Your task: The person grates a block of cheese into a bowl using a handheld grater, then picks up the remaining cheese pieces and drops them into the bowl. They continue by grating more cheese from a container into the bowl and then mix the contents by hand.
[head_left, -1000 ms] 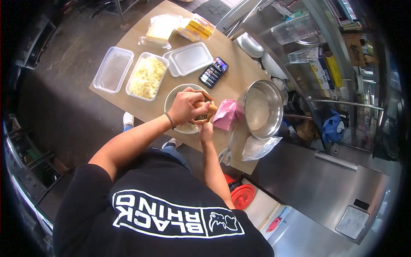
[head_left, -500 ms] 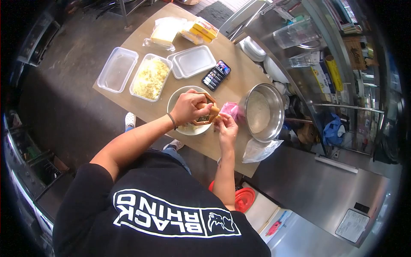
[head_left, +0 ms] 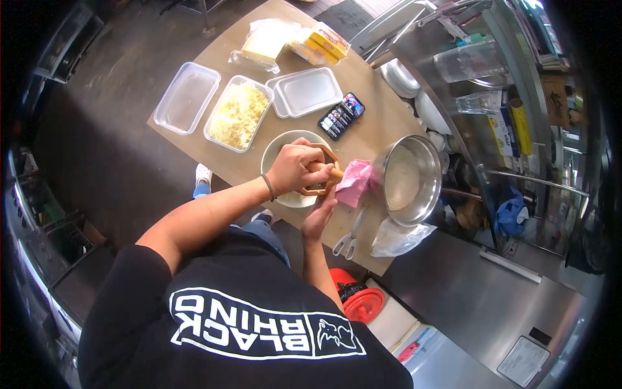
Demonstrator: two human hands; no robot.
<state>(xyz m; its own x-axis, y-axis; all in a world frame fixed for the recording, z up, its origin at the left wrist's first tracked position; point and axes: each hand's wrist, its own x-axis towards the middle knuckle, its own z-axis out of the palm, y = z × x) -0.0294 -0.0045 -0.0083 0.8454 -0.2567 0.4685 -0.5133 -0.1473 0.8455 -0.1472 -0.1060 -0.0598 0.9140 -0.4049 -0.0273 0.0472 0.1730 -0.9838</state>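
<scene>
My left hand (head_left: 291,170) is wrapped round the light wooden handle of a tool with an angular wooden frame (head_left: 332,155). The tool is over a pale round bowl (head_left: 271,154), whose contents are mostly hidden by my hand and the frame. My right hand (head_left: 317,219) is at the near right edge of the frame, its fingers stretched upward against or just beside it. Right of the handle's end lies a pink cloth (head_left: 355,183). Kitchen scissors (head_left: 350,241) with pale handles lie below the cloth.
A steel bowl (head_left: 433,185) of pale powder is at the right, beside a clear plastic bag (head_left: 398,237). Shredded yellow food (head_left: 238,117), an empty tub (head_left: 186,97), lids (head_left: 311,92), a phone (head_left: 341,117) and packages (head_left: 324,44) are farther back. Metal shelves (head_left: 479,139) border the right.
My right hand has moved down and left from the handle's end to beside the frame. More of the pink cloth shows, and the scissors are now visible. The view has shifted slightly.
</scene>
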